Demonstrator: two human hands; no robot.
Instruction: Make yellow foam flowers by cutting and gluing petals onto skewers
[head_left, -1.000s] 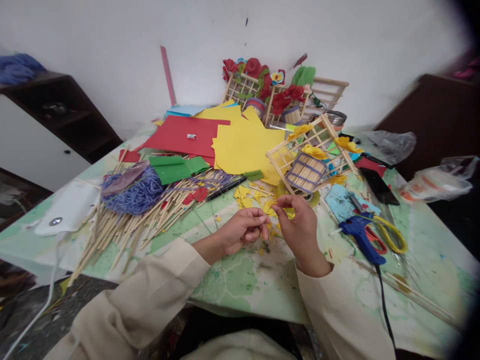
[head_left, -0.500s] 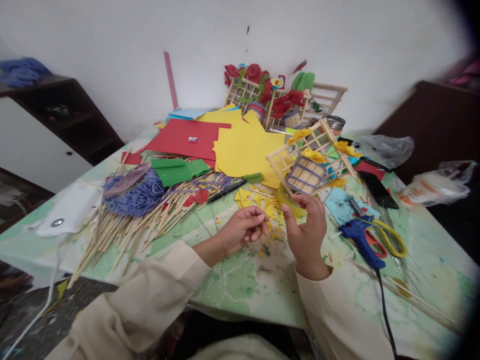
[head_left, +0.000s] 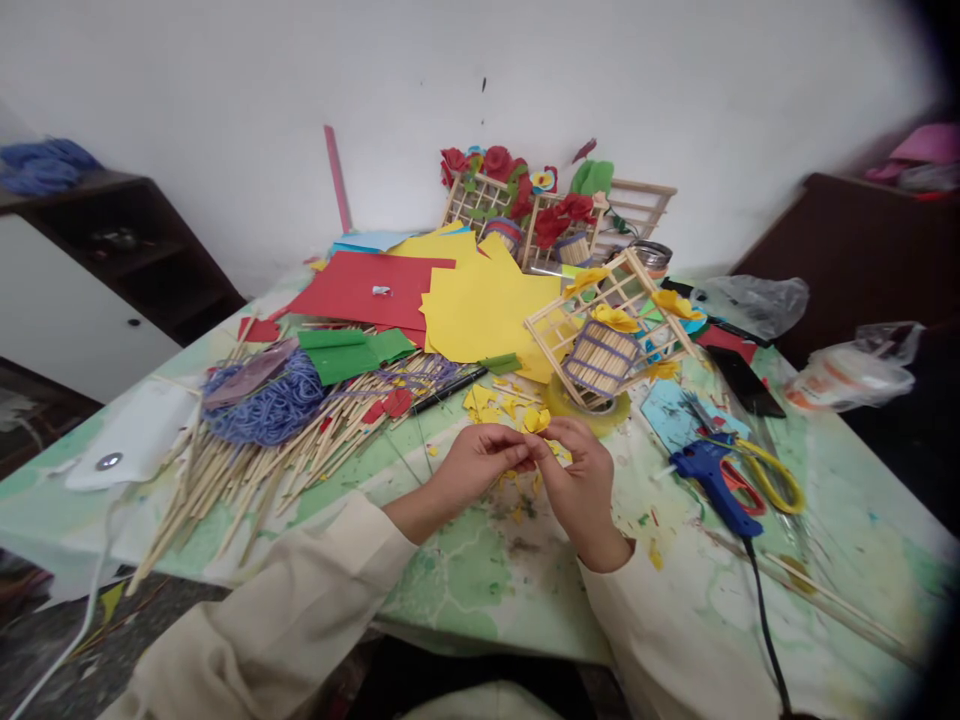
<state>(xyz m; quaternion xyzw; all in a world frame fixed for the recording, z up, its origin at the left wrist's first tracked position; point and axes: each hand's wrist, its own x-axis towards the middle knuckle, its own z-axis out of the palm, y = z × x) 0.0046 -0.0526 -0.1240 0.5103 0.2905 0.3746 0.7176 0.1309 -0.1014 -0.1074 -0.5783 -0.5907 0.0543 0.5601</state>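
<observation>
My left hand (head_left: 480, 465) and my right hand (head_left: 577, 475) meet over the table (head_left: 480, 560), fingers pinched together on a small yellow paper piece (head_left: 536, 420). Yellow paper scraps (head_left: 499, 402) lie scattered just beyond the hands. Behind them a wooden lattice frame (head_left: 611, 320) with yellow paper flowers and a small stick basket leans over a roll of tape (head_left: 589, 410).
A blue glue gun (head_left: 709, 475) and yellow-handled scissors (head_left: 772, 475) lie to the right. A pile of wooden sticks (head_left: 262, 450) and purple cord (head_left: 262, 400) lie left. Red, yellow and green paper sheets (head_left: 450, 290) cover the back, with red-flowered lattice frames (head_left: 517, 200) against the wall.
My right hand came back down from the tape roll and joined my left hand; both now pinch the yellow piece. The view shifted slightly.
</observation>
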